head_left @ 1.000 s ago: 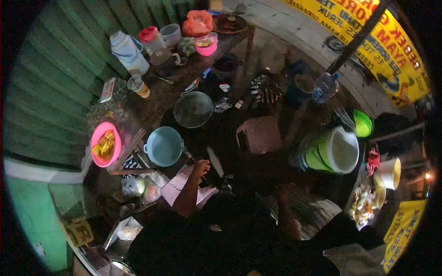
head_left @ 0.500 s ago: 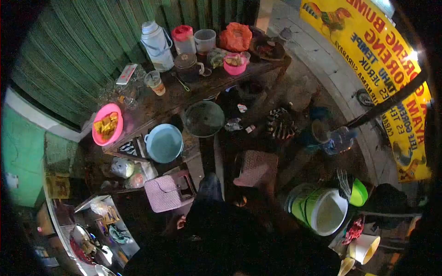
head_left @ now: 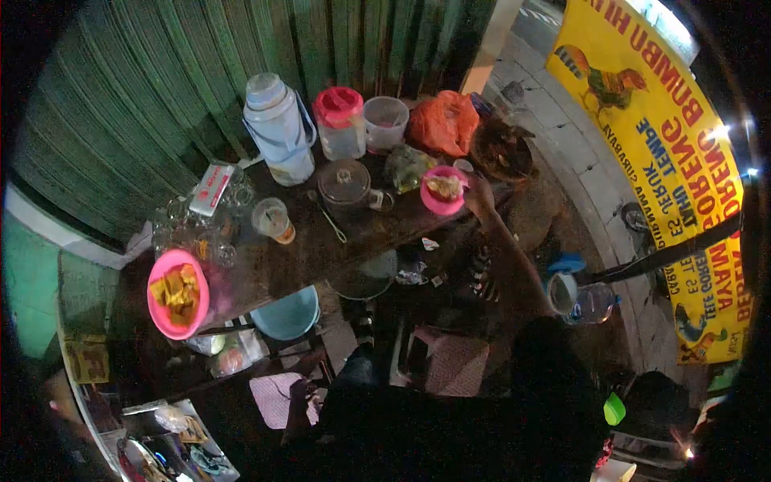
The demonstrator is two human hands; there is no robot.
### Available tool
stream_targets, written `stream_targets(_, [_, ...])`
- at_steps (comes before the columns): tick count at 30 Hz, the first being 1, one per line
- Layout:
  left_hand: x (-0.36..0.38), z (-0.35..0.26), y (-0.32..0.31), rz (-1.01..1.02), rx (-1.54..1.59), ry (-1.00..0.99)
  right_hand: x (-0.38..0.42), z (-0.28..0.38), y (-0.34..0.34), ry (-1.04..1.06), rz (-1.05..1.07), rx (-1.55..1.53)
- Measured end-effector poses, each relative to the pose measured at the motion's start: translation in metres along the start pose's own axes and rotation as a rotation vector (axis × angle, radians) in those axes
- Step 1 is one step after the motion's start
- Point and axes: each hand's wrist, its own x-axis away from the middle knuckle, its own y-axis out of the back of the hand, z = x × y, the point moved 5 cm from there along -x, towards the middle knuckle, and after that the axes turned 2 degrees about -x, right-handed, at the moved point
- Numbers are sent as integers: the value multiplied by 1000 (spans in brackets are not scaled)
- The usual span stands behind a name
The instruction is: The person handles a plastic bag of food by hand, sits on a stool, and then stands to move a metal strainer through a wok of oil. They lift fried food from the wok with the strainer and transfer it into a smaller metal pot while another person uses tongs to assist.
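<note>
My right arm stretches out to the back of the wooden table. My right hand is at the right rim of a small pink bowl, its fingers closed on the edge. Pale, brownish food lies in the bowl. A small clear cup stands just behind it, and a plastic bag of green stuff lies to its left. My left hand hangs low, a dark shape in front of a pink stool; its fingers cannot be made out.
On the table stand a thermos jug, a pink-lidded pitcher, a lidded pot, an orange bag, a plastic cup, glasses and a larger pink food bowl. A blue basin sits below.
My right hand has come up from below to the small pink bowl. My view has tilted up and closer to the table. My left hand stays low, now in front of the stool.
</note>
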Motion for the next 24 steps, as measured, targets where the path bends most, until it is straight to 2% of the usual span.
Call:
stream_targets(1, [23, -32, -67, -495, -508, -124, -15, 16, 0, 99, 29, 61])
stream_targets(2, [10, -37, -55, -360, -333, -169, -30, -12, -14, 51, 112, -73])
stream_targets(3, [7, -45, -60, -372, -271, -171, -41, -13, -21, -1, 199, -209])
stream_targets(5, [9, -49, -71, -423, -250, -183, -46, -16, -28, 25, 344, 259])
stream_targets(7, [19, -56, -97, -495, -342, -210, -47, -75, -39, 77, 224, -83])
stream_targets(8, [12, -50, -94, -374, -328, -146, -53, -97, -39, 109, 148, -251])
stream_targets(9, [7, -39, -79, -255, -317, -79, -55, -78, -33, -111, 310, 140])
stream_targets(12, [-3, -12, -58, -343, -392, 30, -57, -56, -23, 34, 103, 61])
stream_targets(14, [-13, -6, -62, -378, -462, 68, -61, -52, -23, 62, 158, -46])
stream_targets(15, [-19, -7, -68, -382, -501, 77, -64, -48, -23, 81, 185, -103])
stream_targets(18, [-46, -18, -97, -362, -637, 69, -74, -41, -17, -233, 227, -996])
stream_targets(19, [-58, -26, -113, -342, -695, 50, -87, -6, 1, 292, 260, -215])
stream_targets(21, [-87, -49, -162, -273, -824, -18, -95, 52, 29, 160, 326, -346])
stream_targets(22, [-96, -69, -212, -221, -888, -65, -100, 83, 41, 95, 364, -408])
stream_targets(24, [-111, -112, -338, -61, -1001, -239, -111, 139, 59, 225, 382, -446])
